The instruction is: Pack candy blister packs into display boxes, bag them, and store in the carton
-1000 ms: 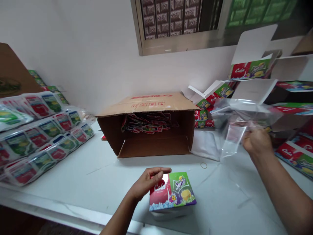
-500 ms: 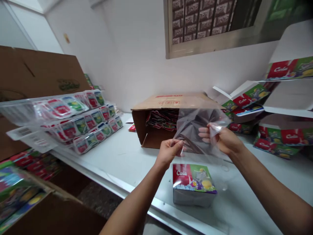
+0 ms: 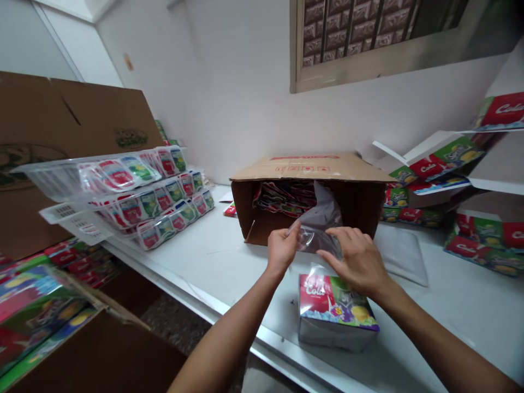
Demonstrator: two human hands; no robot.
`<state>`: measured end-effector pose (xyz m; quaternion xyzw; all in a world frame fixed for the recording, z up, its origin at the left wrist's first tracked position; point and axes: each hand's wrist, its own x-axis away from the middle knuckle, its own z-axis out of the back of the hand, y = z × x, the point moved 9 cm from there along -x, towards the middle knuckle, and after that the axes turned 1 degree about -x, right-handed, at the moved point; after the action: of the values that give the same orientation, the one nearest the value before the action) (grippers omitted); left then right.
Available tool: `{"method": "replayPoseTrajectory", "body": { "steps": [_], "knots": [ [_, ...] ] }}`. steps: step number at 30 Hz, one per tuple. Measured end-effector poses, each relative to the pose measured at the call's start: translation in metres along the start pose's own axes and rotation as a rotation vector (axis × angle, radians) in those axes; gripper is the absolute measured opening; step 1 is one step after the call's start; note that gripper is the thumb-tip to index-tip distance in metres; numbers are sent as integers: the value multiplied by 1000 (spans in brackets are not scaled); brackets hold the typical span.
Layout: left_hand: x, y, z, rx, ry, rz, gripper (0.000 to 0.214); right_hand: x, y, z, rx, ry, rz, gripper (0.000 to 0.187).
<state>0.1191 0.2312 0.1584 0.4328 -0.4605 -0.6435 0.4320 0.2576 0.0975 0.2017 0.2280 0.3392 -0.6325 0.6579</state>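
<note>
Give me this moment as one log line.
left hand: pinches clear film; right hand: open, at film; Cola-Sprite box: on table; carton: behind hands

A brown carton (image 3: 347, 166) lies on its side on the pale bench (image 3: 229, 273), its open end facing forward, with red and green packets (image 3: 282, 197) heaped inside. To the left, 3 tiers of clear packs (image 3: 143, 204) show rows of similar packets, in front of a cardboard panel (image 3: 106, 117) bearing a green logo. At lower left, an open carton (image 3: 102, 355) contains printed boxes (image 3: 36, 322). Cola and Sprite boxes (image 3: 446, 158), some with white flaps raised, crowd the right side. A barred window (image 3: 356, 33) sits in the white wall (image 3: 225, 98).
</note>
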Motion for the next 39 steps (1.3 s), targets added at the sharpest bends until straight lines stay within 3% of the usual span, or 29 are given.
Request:
{"method": "replayPoseTrajectory", "body": {
  "steps": [2,3,5,8,9,12,15,21,25,27,30,32,35,39],
  "knots": [
    [-1,0,-3,-32,-34,1,66,0,8,-11,74,-28,-2,13],
    [-2,0,-3,-50,-54,-2,66,1,16,-14,77,-27,-28,11],
    [-2,-2,-3,-88,-89,-24,64,1,29,-17,55,-20,-68,13],
    [-2,-2,1,-315,-58,-127,92,0,32,-10,102,26,-25,16],
    [-1,1,3,-425,-16,-179,92,-2,29,-7,138,51,14,17],
    [0,12,3,-644,149,-345,61,-7,21,-4,222,123,125,19],
    [-6,13,-4,-692,216,-404,36,-14,25,-13,228,134,166,23],
    [-29,-23,-8,-679,171,-291,35,-15,40,-37,223,34,154,27],
    [-23,-27,7,-616,279,-280,30,-5,42,-38,227,-16,130,22],
    [-14,-13,6,-586,281,-384,39,-4,42,-38,216,-45,110,22],
    [3,19,-22,-691,116,-729,58,-11,36,-36,187,-78,85,22],
    [12,26,-37,-824,50,-879,46,-15,31,-33,163,-98,85,20],
    [12,21,-34,-894,95,-872,14,-10,24,-28,119,-111,110,19],
    [31,11,-9,-829,150,-875,17,24,29,-5,30,23,103,12]
  ]
}}
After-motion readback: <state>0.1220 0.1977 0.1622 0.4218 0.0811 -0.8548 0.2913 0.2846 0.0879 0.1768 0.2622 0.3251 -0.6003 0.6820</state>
